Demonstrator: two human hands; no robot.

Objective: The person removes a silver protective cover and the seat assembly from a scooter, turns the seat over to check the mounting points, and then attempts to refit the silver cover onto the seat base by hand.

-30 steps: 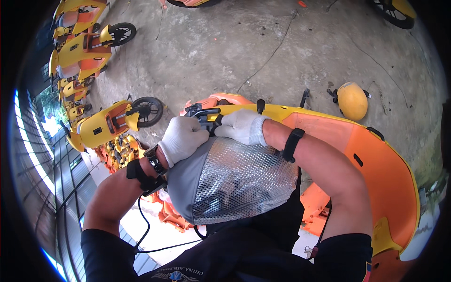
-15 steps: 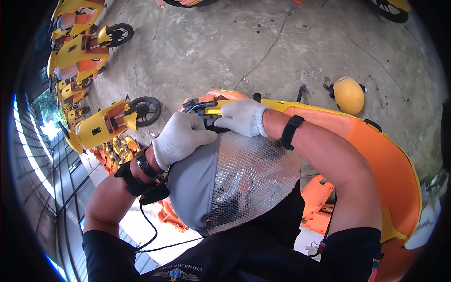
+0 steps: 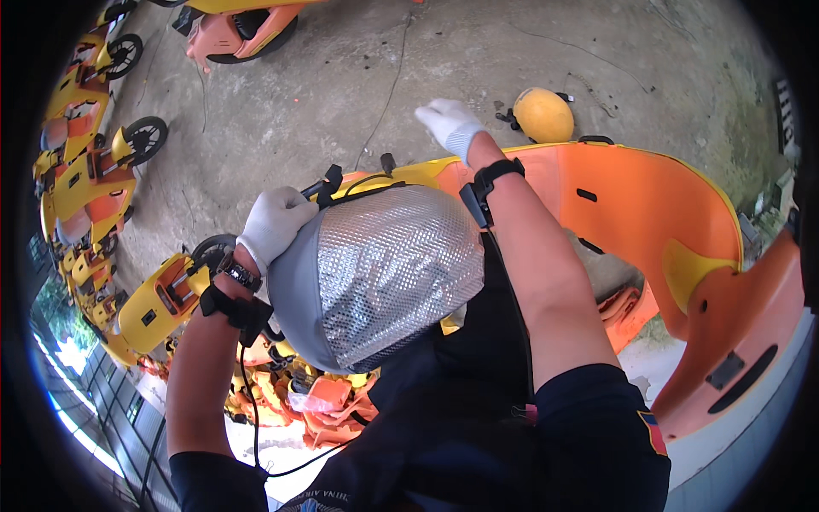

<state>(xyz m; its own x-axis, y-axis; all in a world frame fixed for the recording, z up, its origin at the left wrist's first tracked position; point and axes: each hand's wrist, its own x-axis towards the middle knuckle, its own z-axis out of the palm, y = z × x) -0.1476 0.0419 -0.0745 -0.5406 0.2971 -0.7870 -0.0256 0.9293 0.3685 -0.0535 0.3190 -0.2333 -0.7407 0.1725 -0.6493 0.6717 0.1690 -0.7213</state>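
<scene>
My left hand (image 3: 277, 224), in a white knit glove, is closed at the end of a black handlebar (image 3: 322, 184); its palm side is hidden. My right hand (image 3: 450, 124), also gloved, is held out past the scooter's yellow edge, over the concrete, fingers stretched and holding nothing I can see. The orange and yellow scooter body (image 3: 631, 192) curves away to the right. A grey-brimmed, silver mesh dome like a cap (image 3: 397, 269) covers much of the middle and hides what lies under it.
A yellow helmet-shaped thing (image 3: 543, 115) lies on the concrete floor (image 3: 316, 102) past the scooter. Yellow scooters (image 3: 90, 183) stand in a row at the left. Another scooter (image 3: 243, 34) is at the top. Orange and yellow parts (image 3: 328, 397) are piled below.
My right hand has come away from the handlebar and moved out to the right and farther off. My left hand stays at the handlebar. The whole view has turned and shifted.
</scene>
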